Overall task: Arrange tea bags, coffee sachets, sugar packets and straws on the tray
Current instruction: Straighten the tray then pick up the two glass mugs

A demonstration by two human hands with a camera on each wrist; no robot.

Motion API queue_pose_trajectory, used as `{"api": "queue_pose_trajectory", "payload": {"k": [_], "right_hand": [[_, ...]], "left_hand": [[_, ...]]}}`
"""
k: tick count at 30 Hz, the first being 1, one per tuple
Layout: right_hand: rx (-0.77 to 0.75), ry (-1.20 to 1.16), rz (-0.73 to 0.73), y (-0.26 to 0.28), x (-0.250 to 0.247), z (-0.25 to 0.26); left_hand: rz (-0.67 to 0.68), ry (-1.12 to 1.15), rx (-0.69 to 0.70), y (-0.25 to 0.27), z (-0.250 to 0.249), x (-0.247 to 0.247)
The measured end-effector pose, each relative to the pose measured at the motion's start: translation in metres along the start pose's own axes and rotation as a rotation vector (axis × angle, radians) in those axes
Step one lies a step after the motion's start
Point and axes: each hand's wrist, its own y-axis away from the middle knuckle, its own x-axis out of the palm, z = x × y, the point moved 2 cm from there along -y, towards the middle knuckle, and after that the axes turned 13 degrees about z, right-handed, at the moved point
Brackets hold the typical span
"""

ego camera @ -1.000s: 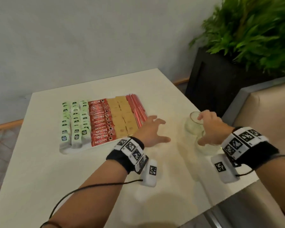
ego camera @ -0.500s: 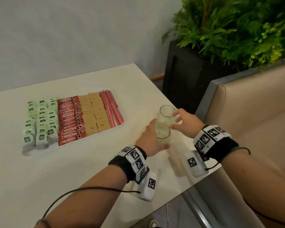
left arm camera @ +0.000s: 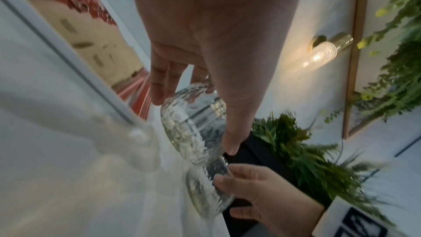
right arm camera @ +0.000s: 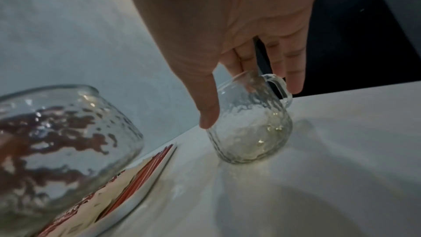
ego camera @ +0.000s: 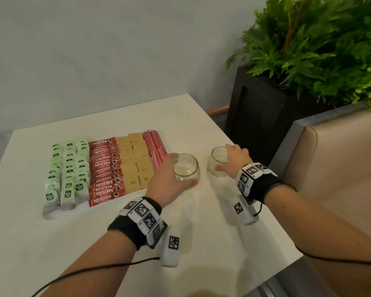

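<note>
A white tray (ego camera: 51, 213) on the table holds rows of green tea bags (ego camera: 68, 170), red coffee sachets (ego camera: 105, 170), tan sugar packets (ego camera: 135, 161) and red straws (ego camera: 155, 146). My left hand (ego camera: 171, 176) grips a dimpled clear glass (ego camera: 186, 168) by the tray's right edge, thumb and fingers round its sides (left arm camera: 193, 123); in the right wrist view this glass (right arm camera: 56, 132) is tilted. My right hand (ego camera: 234, 157) holds a second glass with a handle (ego camera: 217, 162), which stands on the table (right arm camera: 250, 129).
The pale table (ego camera: 94, 254) ends close to the right of the mug. Beyond that edge stand a black planter with ferns (ego camera: 266, 108) and a beige padded seat (ego camera: 334, 168). A grey wall lies behind.
Half a second ago both hands met at the glasses together. Now the left hand has carried one glass left toward the tray, while the right keeps the other on the table.
</note>
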Motion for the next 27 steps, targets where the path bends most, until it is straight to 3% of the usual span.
{"api": "queue_pose_trajectory", "payload": {"k": [7,11,17,21,27], "right_hand": [[-0.069,0.012,0.004,-0.051,-0.002,0.077],[-0.078,-0.001,-0.006,-0.084,-0.008,0.111],[-0.059,-0.009,-0.057,-0.117,-0.008,0.144],[-0.09,-0.03,-0.067,-0.12,-0.01,0.148],[-0.3,-0.236,-0.164,-0.074,-0.019,0.136]], "left_hand": [[-0.159,0.098,0.0,-0.008,0.034,-0.08],[-0.229,0.032,0.002,-0.018,0.059,-0.105],[-0.211,0.055,-0.036,-0.04,0.088,-0.107],[-0.17,0.196,-0.061,-0.051,0.088,-0.1],[-0.238,0.34,-0.058,-0.064,0.065,-0.088]]}}
